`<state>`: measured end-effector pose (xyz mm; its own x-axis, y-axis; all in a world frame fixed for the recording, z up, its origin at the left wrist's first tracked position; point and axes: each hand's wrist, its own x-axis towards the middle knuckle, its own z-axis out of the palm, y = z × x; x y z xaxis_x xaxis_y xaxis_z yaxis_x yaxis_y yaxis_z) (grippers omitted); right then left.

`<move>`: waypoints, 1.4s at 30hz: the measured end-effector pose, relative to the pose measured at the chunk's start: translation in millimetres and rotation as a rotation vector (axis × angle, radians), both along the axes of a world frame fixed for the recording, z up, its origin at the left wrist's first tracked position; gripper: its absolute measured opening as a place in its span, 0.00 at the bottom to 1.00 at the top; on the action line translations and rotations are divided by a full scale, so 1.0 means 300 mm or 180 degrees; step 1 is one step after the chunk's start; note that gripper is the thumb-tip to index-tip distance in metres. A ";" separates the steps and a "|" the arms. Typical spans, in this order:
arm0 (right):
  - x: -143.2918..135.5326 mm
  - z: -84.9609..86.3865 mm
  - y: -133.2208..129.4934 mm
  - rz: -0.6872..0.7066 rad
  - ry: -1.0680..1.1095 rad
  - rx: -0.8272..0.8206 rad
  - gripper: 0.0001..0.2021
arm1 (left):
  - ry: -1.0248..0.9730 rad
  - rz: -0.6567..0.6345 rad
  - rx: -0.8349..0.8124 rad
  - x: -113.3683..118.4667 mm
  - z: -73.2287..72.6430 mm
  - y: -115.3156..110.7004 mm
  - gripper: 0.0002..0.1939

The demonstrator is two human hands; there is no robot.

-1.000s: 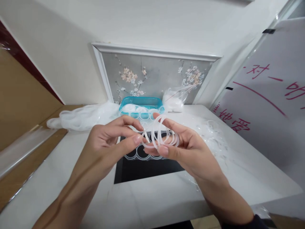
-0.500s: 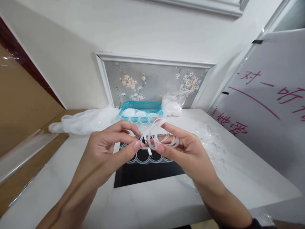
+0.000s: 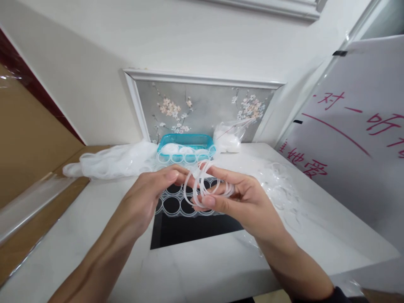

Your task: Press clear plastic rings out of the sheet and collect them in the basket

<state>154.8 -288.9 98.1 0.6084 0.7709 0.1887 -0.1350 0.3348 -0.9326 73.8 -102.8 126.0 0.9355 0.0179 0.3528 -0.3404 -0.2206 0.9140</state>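
Several thin translucent white plastic rings (image 3: 196, 191) hang in my right hand (image 3: 241, 191), pinched between thumb and fingers, with some looped round the fingers. My left hand (image 3: 148, 189) is beside them, its fingers stretched toward the rings and the thumb lifted; the fingertips are partly hidden by the rings, and I cannot tell whether they touch. Below both hands lies a clear strip of joined round frames (image 3: 180, 206) on a black mat (image 3: 195, 231). Another such strip (image 3: 176, 158) leans at the front of a teal plastic basket (image 3: 189, 138).
White round pieces (image 3: 170, 148) sit in the basket. A clear bag of white material (image 3: 229, 141) stands beside it. A heap of translucent rings (image 3: 113, 160) lies at the left, and loose clear pieces (image 3: 280, 189) are spread at the right. A whiteboard (image 3: 353, 105) with red writing borders the right side.
My left hand has let go of the rings' near edge, and its thumb has lifted away. The rings have spread apart in my right hand. The white stick-like piece between the hands no longer shows.
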 end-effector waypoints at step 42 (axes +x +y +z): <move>-0.013 0.003 -0.001 0.0091 -0.0277 0.0052 0.13 | 0.0053 0.0103 0.0104 -0.031 0.011 0.004 0.07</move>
<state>150.9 -289.2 99.0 0.5669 0.7841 0.2527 -0.0634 0.3473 -0.9356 64.4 -101.5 129.3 0.9404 0.0370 0.3381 -0.3175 -0.2611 0.9116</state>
